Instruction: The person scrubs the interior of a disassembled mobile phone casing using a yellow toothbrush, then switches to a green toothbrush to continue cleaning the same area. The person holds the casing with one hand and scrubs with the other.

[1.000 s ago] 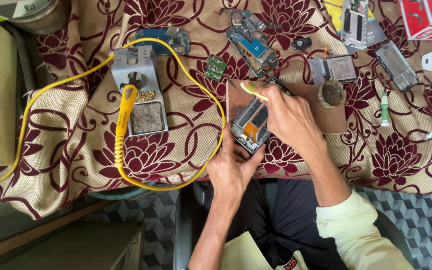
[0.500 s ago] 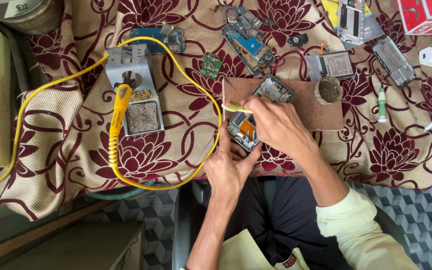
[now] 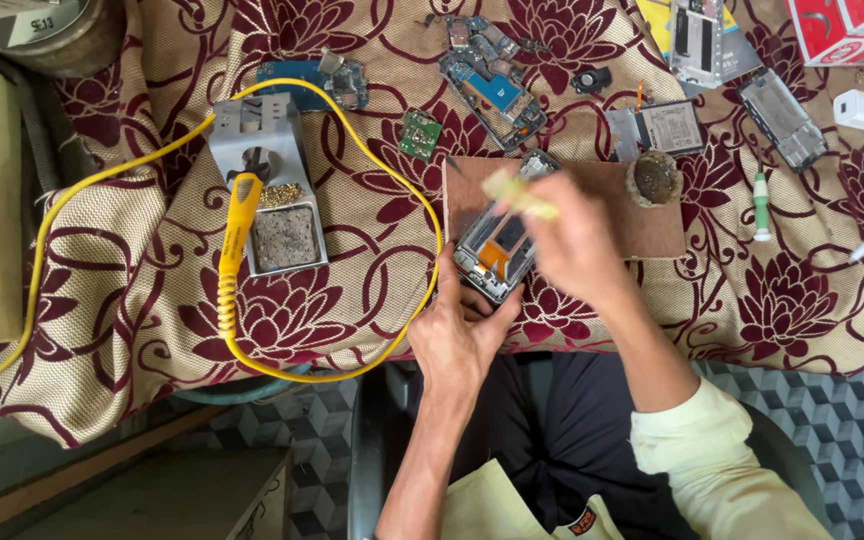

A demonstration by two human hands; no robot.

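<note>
The opened phone (image 3: 500,245) lies tilted across the near edge of the brown work board (image 3: 652,225) on the cloth-covered table (image 3: 372,270), its bare innards facing up, and that is where trouble could come from. The left hand (image 3: 460,335) braces only the phone's near end, thumb and fingers pressed against its lower corner, so a hard push from above could, as I judge it, pivot the frame and skid it off the board toward the lap. The right hand (image 3: 577,245) hovers over the phone's upper half, blurred with motion, its grip pinched on a pale yellow-green tool (image 3: 517,192) whose tip points toward the phone's top edge; I can't tell if the tip is touching. A slip there looks like the main risk: the tool could gouge the orange flex strip or the exposed parts inside. The yellow cable (image 3: 392,200) loops just beside the phone's left side, and a snag from the left forearm could tug the yellow-handled soldering iron (image 3: 237,220) out of its grey stand (image 3: 267,175), which sits well apart to the left. The little round pot (image 3: 654,178) on the board's far corner is near the right wrist and could be knocked over by a wide sweep. As for pose, both forearms rise from the bottom of the view, the left nearly straight up, the right slanting in from the lower right in a pale sleeve, wrist bent over the work.
</note>
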